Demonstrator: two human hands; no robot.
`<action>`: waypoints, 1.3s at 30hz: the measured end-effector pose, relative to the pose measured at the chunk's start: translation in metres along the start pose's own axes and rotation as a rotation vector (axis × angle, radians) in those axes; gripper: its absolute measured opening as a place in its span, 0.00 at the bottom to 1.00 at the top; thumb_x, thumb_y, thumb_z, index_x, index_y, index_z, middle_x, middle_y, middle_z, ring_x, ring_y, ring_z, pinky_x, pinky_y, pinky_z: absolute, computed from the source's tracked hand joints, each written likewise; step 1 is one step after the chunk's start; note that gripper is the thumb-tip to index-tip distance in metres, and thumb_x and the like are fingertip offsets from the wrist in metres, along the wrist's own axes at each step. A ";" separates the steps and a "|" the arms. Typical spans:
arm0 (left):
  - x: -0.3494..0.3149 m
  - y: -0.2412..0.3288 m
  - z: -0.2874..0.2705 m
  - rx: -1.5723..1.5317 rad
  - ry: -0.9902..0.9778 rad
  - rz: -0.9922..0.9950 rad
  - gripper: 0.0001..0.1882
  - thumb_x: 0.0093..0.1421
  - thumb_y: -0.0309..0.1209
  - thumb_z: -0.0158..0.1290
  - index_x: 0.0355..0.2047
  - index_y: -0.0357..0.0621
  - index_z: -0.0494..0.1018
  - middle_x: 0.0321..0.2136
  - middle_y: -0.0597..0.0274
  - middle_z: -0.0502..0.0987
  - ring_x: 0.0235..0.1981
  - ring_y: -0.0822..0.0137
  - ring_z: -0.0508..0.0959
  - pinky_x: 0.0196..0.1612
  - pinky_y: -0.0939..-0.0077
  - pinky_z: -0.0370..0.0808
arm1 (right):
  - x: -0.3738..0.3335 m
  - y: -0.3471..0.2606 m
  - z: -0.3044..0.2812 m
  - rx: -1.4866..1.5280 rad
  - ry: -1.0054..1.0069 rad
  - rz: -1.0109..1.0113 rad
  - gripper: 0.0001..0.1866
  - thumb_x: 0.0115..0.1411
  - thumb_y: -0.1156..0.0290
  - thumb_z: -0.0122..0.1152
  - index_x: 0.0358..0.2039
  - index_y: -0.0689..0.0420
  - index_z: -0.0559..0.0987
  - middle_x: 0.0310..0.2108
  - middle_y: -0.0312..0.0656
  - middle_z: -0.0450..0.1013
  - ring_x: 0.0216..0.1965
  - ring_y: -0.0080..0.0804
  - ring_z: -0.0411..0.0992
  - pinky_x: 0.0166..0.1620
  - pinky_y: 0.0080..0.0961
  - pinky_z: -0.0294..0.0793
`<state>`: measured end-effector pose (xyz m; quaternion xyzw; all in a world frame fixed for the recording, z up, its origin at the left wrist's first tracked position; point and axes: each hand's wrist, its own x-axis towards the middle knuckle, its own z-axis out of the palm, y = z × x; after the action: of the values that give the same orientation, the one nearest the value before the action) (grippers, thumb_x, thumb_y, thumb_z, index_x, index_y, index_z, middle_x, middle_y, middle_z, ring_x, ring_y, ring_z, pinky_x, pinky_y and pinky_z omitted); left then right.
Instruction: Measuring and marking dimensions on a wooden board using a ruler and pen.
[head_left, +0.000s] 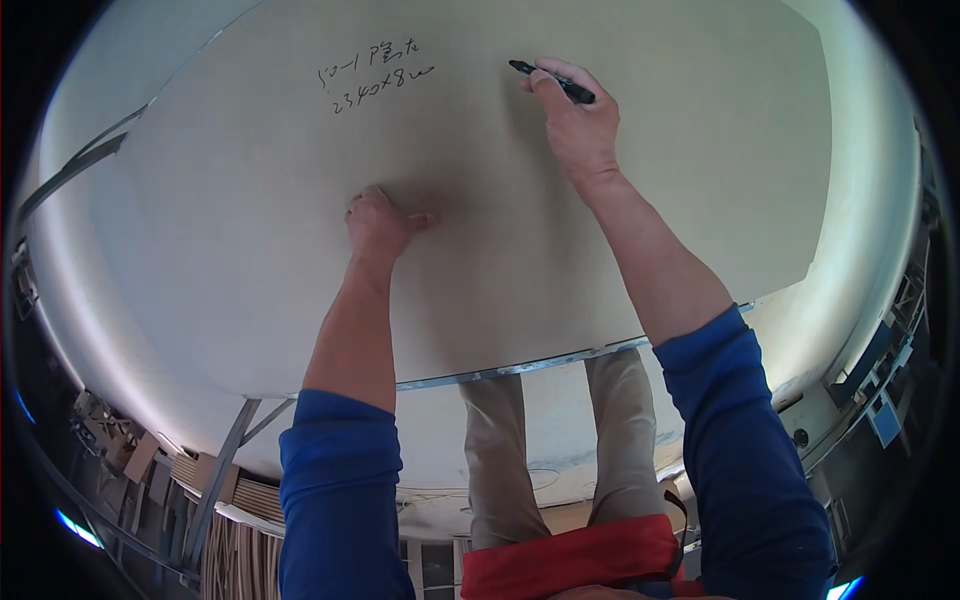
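A large, flat, pale grey-beige board fills most of the head view in front of me. Black handwriting runs in two lines across its upper left part. My right hand is closed around a black marker, whose narrow end points up and left, to the right of the writing. Whether that end touches the surface I cannot tell. Below the writing, my left hand rests on the board with its thumb stretched out to the right and nothing held. Its fingertips are partly hidden behind the hand.
A metal edge runs along the board's near side, close to my legs. Metal frame tubes stand at the lower left, by stacked boards and upright wood strips. A blue panel is at the far right.
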<state>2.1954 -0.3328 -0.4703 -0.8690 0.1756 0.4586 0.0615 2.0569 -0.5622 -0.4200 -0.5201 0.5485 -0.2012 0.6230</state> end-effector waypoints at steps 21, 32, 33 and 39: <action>-0.011 -0.003 0.012 -0.015 0.069 0.033 0.47 0.41 0.53 0.78 0.49 0.29 0.70 0.49 0.41 0.76 0.57 0.46 0.72 0.60 0.57 0.72 | 0.088 0.047 0.082 -0.315 0.030 -0.271 0.13 0.57 0.58 0.66 0.36 0.51 0.88 0.29 0.42 0.83 0.31 0.36 0.80 0.42 0.32 0.80; -0.012 0.002 0.005 -0.045 0.065 0.010 0.44 0.42 0.50 0.79 0.47 0.30 0.71 0.50 0.41 0.76 0.58 0.45 0.72 0.60 0.57 0.73 | 0.088 0.040 0.072 -0.449 0.015 -0.365 0.11 0.55 0.59 0.65 0.33 0.50 0.88 0.27 0.37 0.82 0.30 0.33 0.79 0.42 0.29 0.79; -0.012 0.000 0.005 -0.052 0.062 0.000 0.44 0.41 0.50 0.79 0.47 0.30 0.71 0.50 0.41 0.77 0.58 0.45 0.72 0.60 0.57 0.73 | 0.087 0.040 0.072 -0.480 -0.043 -0.383 0.11 0.55 0.58 0.65 0.33 0.49 0.88 0.26 0.37 0.81 0.29 0.32 0.79 0.43 0.29 0.79; -0.013 0.007 0.007 -0.045 0.073 0.033 0.44 0.41 0.49 0.79 0.47 0.30 0.71 0.50 0.42 0.77 0.58 0.46 0.72 0.60 0.57 0.73 | 0.095 0.049 0.069 -0.553 0.040 -0.546 0.11 0.56 0.57 0.65 0.33 0.48 0.88 0.26 0.38 0.81 0.29 0.32 0.78 0.43 0.31 0.79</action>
<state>2.1803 -0.3338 -0.4632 -0.8833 0.1817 0.4313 0.0276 2.1329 -0.5924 -0.5171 -0.7913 0.4354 -0.2144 0.3720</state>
